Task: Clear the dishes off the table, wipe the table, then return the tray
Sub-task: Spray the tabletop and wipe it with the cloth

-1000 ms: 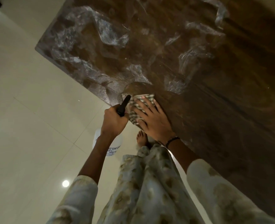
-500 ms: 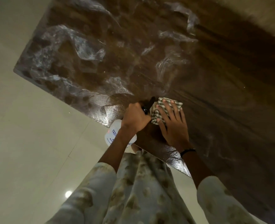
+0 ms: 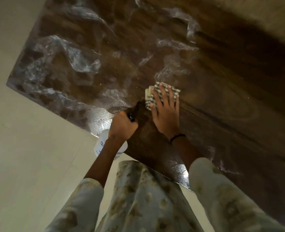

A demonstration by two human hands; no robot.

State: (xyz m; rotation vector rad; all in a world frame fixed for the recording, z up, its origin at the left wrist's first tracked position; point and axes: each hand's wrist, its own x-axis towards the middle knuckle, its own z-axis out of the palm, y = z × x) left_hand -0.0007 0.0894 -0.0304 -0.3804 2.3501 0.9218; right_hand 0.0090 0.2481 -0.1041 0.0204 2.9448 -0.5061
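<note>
A dark wooden table (image 3: 230,84) fills most of the view, with a wrinkled clear plastic sheet (image 3: 68,64) over its left part. My right hand (image 3: 166,113) lies flat, fingers spread, pressing a folded checked cloth (image 3: 151,96) onto the tabletop. My left hand (image 3: 122,125) is closed around the black trigger head of a white spray bottle (image 3: 103,144). The bottle body hangs below the table's near edge, partly hidden by my wrist. No dishes or tray are in view.
Pale tiled floor (image 3: 21,148) lies to the left and below the table's corner. My patterned light clothing (image 3: 146,198) presses against the near table edge. A beige wall or surface (image 3: 264,17) borders the table at the top right.
My right hand has slid the cloth away from the near edge, further onto the table and to the right. My left hand with the bottle has stayed by the edge.
</note>
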